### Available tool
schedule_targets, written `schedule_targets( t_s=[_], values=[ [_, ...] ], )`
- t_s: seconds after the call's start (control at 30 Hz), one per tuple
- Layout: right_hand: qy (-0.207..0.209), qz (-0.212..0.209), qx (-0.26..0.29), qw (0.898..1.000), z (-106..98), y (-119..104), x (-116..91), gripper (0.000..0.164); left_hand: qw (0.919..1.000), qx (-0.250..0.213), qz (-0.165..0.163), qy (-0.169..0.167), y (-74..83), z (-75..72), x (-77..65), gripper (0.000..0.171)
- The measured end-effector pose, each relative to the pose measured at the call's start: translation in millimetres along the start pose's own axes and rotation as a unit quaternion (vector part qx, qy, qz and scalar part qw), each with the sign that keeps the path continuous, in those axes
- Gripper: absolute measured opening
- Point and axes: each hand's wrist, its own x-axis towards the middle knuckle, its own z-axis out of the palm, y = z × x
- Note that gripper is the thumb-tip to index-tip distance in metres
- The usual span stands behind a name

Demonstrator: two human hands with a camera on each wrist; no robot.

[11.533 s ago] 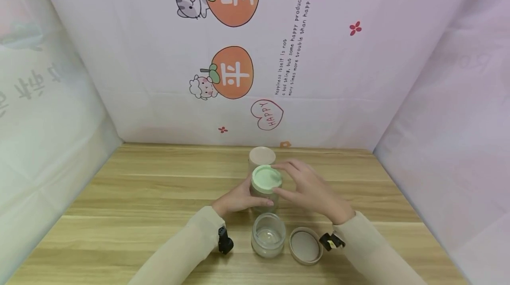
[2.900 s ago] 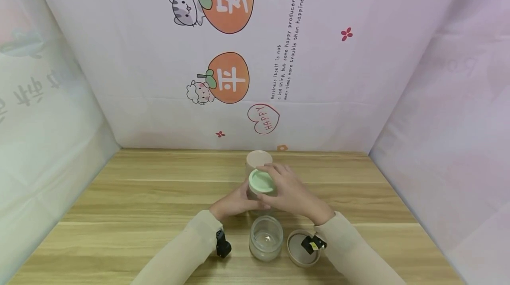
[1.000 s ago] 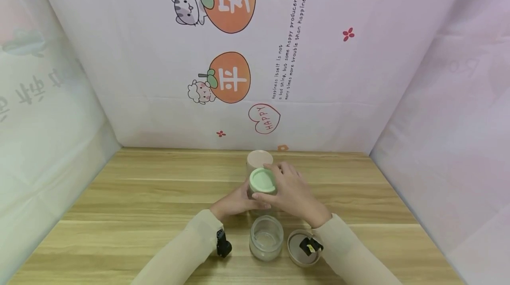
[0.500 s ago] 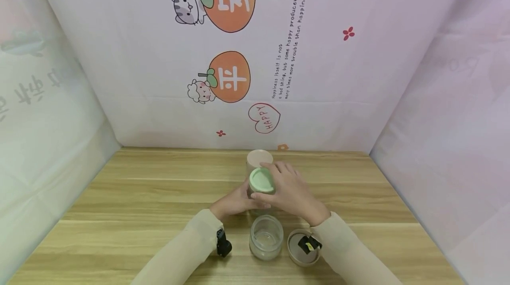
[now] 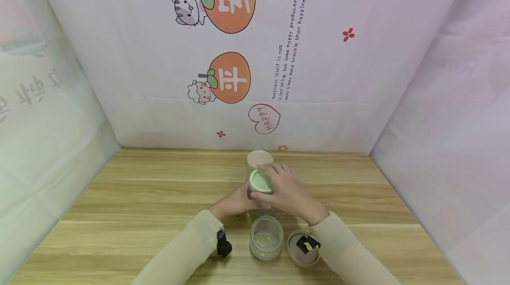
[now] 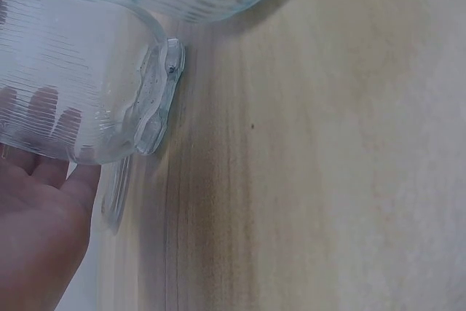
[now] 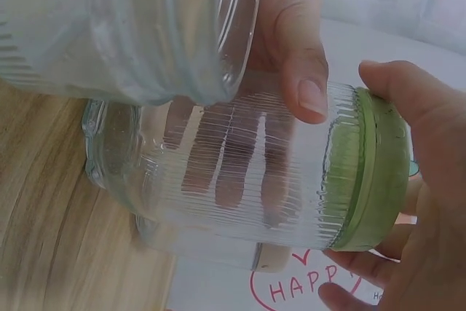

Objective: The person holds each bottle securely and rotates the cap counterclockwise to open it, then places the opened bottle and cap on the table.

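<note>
A clear ribbed glass jar (image 7: 218, 162) with a light green lid (image 5: 260, 181) stands on the wooden table. My left hand (image 5: 234, 203) grips its side, thumb across the near face; the fingers show through the glass in the right wrist view. Over the top, my right hand (image 5: 290, 193) holds the green lid by its edge, thumb on the near side and fingers on the far side. The lid sits on the jar's mouth. Nearer to me is a lidless glass jar (image 5: 266, 249). Beside it lies a beige lid (image 5: 294, 253), partly under my right wrist.
Just behind the gripped jar stands another jar with a pale pink-beige lid (image 5: 260, 157), partly hidden. White printed cloth (image 5: 318, 112) walls in the table at the back and both sides. Black wrist cameras (image 5: 223, 244) are strapped to both sleeves.
Since the earliest frame, my right hand has come farther over the green lid and the right forearm has shifted left. In the last second that hand has turned slightly; the jars stay in place.
</note>
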Motion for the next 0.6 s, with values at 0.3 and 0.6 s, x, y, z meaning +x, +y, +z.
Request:
schedule_targets(
  t_s=[0.3,0.6],
  values=[
    [0.000,-0.033,0.045,0.998,1.2,3.6,0.8,0.073,0.9997,0.017,-0.015,0.004,3.1,-0.3,-2.6,0.095],
    [-0.016,-0.065,0.104,0.992,2.9,10.9,2.9,0.080,0.9992,0.018,-0.032,0.016,6.9,1.6,-3.0,0.094]
  ],
)
